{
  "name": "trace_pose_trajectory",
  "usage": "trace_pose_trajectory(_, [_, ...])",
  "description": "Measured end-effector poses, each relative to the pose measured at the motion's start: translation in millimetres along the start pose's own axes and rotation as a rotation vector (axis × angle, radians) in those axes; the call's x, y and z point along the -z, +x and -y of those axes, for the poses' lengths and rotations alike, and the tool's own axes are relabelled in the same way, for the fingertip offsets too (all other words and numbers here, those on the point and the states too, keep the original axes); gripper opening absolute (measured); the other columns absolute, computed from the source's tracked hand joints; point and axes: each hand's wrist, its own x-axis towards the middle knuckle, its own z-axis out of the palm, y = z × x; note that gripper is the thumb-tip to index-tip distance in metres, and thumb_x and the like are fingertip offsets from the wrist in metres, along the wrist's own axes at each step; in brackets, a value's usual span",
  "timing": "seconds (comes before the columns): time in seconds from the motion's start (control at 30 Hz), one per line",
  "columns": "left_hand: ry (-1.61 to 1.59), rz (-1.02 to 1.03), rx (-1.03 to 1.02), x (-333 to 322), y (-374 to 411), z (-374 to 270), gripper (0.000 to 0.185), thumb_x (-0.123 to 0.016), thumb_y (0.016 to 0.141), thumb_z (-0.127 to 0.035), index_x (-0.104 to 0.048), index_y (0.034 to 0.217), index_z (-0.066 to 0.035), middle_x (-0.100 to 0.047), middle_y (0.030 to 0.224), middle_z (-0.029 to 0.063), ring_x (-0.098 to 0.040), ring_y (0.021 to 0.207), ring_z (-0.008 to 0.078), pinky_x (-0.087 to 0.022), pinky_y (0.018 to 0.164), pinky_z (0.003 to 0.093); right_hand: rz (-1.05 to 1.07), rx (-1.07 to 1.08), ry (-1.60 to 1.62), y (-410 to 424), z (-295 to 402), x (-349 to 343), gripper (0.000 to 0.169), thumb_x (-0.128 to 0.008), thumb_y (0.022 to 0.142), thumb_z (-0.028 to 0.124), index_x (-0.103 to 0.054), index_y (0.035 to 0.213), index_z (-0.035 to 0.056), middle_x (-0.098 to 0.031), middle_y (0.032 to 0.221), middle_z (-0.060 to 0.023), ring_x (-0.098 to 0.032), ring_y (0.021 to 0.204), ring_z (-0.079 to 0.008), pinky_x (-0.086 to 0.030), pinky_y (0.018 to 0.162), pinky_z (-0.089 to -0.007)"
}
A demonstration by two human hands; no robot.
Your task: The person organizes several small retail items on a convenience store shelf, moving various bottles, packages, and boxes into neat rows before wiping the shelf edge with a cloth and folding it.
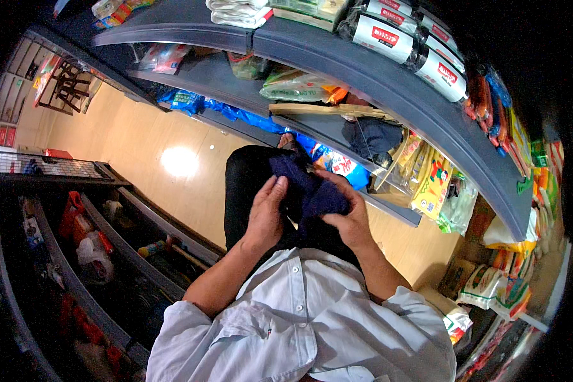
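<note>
A dark navy cloth (320, 191), bunched and soft, lies over my lap between my hands. My right hand (351, 212) grips its right side, with the thumb on the near edge and the fingers behind it. On the opposite side, my left hand (267, 210) pinches the cloth's left part between thumb and fingers. The cloth's folds hide some of my fingertips. Beneath it are my black trousers (241, 191), and a bare foot (286, 139) shows just beyond.
A grey metal shelf (291, 45) curves across in front, bearing wrapped white rolls (384, 38) and folded white cloths (238, 12). Below sit a plastic bag (296, 88), a wooden strip (329, 110) and yellow packets (429, 176). Dark shelving (100, 229) stands at left, beside the wood-look floor (138, 129).
</note>
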Motion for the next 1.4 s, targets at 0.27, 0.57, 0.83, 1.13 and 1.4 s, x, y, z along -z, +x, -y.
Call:
trace_pose_trajectory(0.27, [0.282,0.100,-0.300,-2,-9,-28,0.021,-0.055,0.098,-0.020,-0.061,0.108,-0.003,-0.060,0.092,-0.0034,-0.052,0.081,0.0052,-0.044,0.073,0.0213,-0.022,-0.145,0.262,8,-18,29,0.055,-0.059,0.066,-0.010,-0.052,0.120,-0.0002,-0.062,0.114,-0.0117,-0.062,0.102,-0.0215,-0.049,0.091,-0.0328])
trace_pose_trajectory(0.57, [0.657,0.136,-0.453,-18,-14,-32,0.017,-0.070,0.088,-0.014,-0.065,0.097,-0.001,-0.061,0.086,-0.0019,-0.053,0.077,0.0057,-0.046,0.069,0.0217,-0.028,-0.012,-0.117,24,1,5,0.018,-0.070,0.085,0.007,-0.062,0.101,0.0019,-0.062,0.092,-0.0012,-0.056,0.082,-0.0087,-0.046,0.076,-0.0239])
trace_pose_trajectory(0.83, [0.850,0.181,-0.520,4,-8,-71,0.014,-0.062,0.093,-0.014,-0.062,0.099,-0.001,-0.060,0.088,0.0000,-0.054,0.082,0.0076,-0.046,0.074,0.0236,-0.176,0.206,-0.137,27,31,17,0.009,-0.063,0.090,0.005,-0.061,0.098,0.0035,-0.055,0.085,0.0036,-0.047,0.078,-0.0060,-0.041,0.073,-0.0208])
trace_pose_trajectory(1.13, [0.993,0.189,-0.698,-21,-8,-119,0.025,-0.057,0.096,-0.021,-0.055,0.108,0.000,-0.056,0.091,0.0092,-0.053,0.083,0.0153,-0.044,0.074,0.0299,-0.151,0.512,-0.473,53,102,16,0.012,-0.064,0.089,0.007,-0.060,0.098,0.0001,-0.063,0.090,-0.0043,-0.057,0.086,-0.0121,-0.046,0.081,-0.0255])
trace_pose_trajectory(1.4, [1.275,0.088,-1.187,-46,-5,-160,0.019,-0.061,0.090,-0.016,-0.058,0.099,0.001,-0.054,0.104,0.0142,-0.055,0.099,0.0273,-0.044,0.086,0.0332,-0.142,0.484,-0.398,60,134,11,0.012,-0.068,0.087,0.008,-0.062,0.095,0.0021,-0.061,0.090,0.0000,-0.054,0.086,-0.0084,-0.044,0.080,-0.0232])
